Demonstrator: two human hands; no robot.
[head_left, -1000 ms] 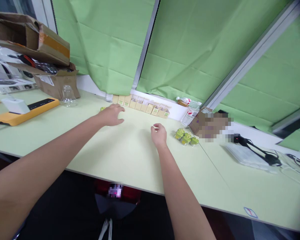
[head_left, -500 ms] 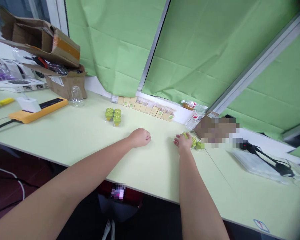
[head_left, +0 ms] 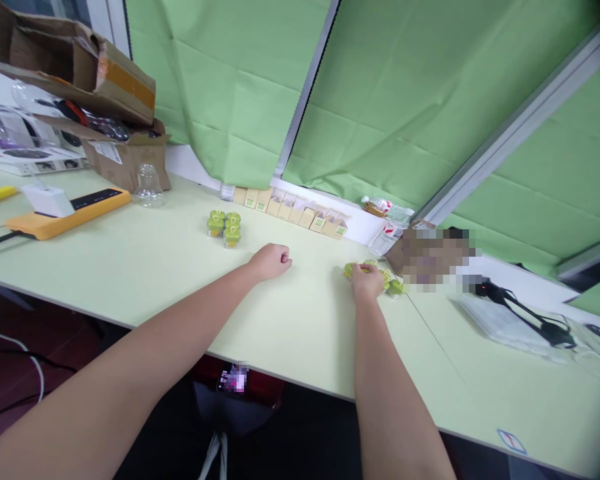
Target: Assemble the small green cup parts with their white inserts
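Note:
My right hand (head_left: pixel 366 280) is closed around one small green-capped bottle (head_left: pixel 350 269) at the right-hand cluster of such bottles (head_left: pixel 393 287) on the pale green table (head_left: pixel 130 260). My left hand (head_left: pixel 273 260) rests on the table as a loose fist with nothing visible in it. Three more green-capped bottles (head_left: pixel 225 227) stand grouped further left. A row of small tan boxes (head_left: pixel 290 213) lines the back edge under the green curtain.
An orange power strip (head_left: pixel 67 213) with a white adapter and a clear glass bottle (head_left: pixel 147 187) sit at the left, before stacked cardboard boxes (head_left: pixel 80 73). Plastic water bottles (head_left: pixel 387 223), a black cable (head_left: pixel 525 307) and clear plastic bags (head_left: pixel 510 323) lie at the right.
My left hand drew back from the left bottles, which now stand uncovered, and curled into a fist. My right hand reached right and closed on a bottle in the right cluster.

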